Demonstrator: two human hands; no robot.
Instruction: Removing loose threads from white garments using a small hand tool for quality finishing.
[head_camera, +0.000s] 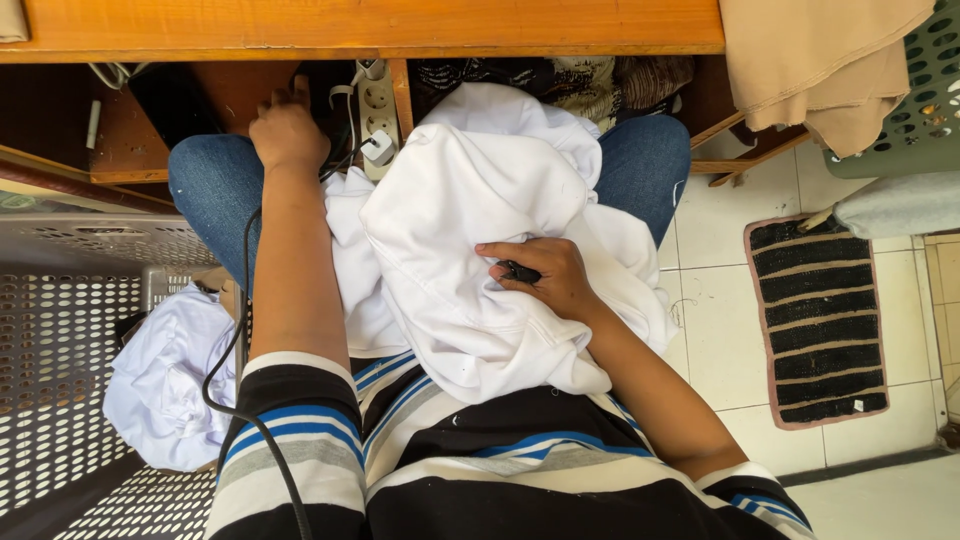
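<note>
A wooden table (360, 25) spans the top of the view, with pale floor tiles (720, 330) below it and a black striped mat (818, 320) lying to the right. A perforated grey basket (60, 380) fills the lower left, and a beige cloth (810, 60) hangs off the table's right end beside a green basket (925, 100).

The person sits with jeans-clad knees under the table, and a bundled white garment (480, 240) covers the lap. A second white cloth (165, 375) lies crumpled at the left thigh, against the basket.

The right hand (545, 275) rests on top of the garment, its grip curled around a small black tool (518, 271), fingers pointing toward the left side of the lap. So the garment lies directly beneath this hand, its bulk running from the knees toward the torso.

The left hand (288, 130) reaches forward under the table, well apart from the garment's middle, close to a white power strip (377, 110) and a white plug (378, 148). Its fingers are turned away, so I cannot tell whether its grip is clenched or loose. A black cable (240, 350) trails along the left arm.
</note>
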